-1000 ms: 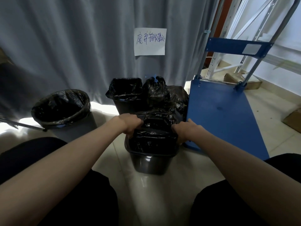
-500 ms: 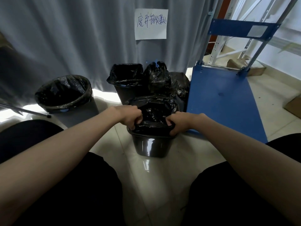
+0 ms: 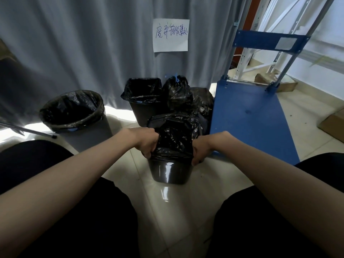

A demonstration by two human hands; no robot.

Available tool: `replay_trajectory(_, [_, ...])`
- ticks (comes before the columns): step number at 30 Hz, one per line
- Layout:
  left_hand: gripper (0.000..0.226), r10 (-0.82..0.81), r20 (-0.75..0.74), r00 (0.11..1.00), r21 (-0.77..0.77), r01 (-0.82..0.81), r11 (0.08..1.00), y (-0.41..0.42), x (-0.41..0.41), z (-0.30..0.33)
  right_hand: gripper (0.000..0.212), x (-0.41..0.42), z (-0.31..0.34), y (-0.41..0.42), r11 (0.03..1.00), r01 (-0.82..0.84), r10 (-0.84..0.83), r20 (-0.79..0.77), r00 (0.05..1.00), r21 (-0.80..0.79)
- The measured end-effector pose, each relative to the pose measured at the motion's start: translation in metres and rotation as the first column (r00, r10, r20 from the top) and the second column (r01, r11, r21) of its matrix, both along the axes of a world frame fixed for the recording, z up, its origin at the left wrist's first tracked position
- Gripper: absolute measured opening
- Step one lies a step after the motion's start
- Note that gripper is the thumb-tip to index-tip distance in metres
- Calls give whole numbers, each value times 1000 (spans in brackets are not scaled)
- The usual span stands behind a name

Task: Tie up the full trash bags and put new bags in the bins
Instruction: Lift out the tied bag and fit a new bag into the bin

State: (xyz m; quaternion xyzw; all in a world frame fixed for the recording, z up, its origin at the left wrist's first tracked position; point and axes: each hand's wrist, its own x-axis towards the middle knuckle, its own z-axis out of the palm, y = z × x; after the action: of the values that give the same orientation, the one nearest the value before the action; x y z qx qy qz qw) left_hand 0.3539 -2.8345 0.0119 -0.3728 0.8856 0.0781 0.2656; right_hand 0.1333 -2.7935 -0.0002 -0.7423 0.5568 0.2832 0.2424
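Change: bag (image 3: 175,138) edge now pulled down over near bin (image 3: 171,170) rim.
Hands: left hand (image 3: 149,144), right hand (image 3: 200,151) gripping bag's edges.
Meaning: liner almost fitted.

Grey curtain (image 3: 74,43) (paper sign (image 3: 170,35) pinned), glossy tiled floor (image 3: 175,211), blue cart (image 3: 247,116).

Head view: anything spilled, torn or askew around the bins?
Nothing stands out. Both hands, left and right, grip the black liner at the rim of the upright front bin. No spill shows on the floor tiles.
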Motion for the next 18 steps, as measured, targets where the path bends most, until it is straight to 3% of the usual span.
replay_trajectory(3, [32, 14, 19, 1000, -2, -14, 1000, 6, -2, 3, 39, 2, -9, 0, 997, -39, 48, -145, 988, 67])
replay_trajectory(6, [13, 36, 64, 997, 6, -36, 999, 12, 0, 3, 37, 2, -18, 1, 991, -53, 83, -247, 965, 125])
replay_trajectory(9, [32, 38, 163, 986, 24, -42, 999, 17, 4, 0, 67, 0, -25, 4, 987, -54, 97, -294, 951, 151])
replay_trajectory(11, [42, 23, 229, 973, 41, -33, 999, 20, 7, -5, 73, -3, -29, 6, 987, -47, 90, -294, 951, 151])
replay_trajectory(15, [72, 90, 313, 945, 81, -121, 989, 22, 14, -21, 65, -7, -30, 9, 989, -22, 65, -294, 954, 149])
replay_trajectory(18, [70, 151, 330, 932, 90, -190, 978, 22, 16, -17, 45, -8, -27, 8, 997, 3, 15, -227, 974, 77])
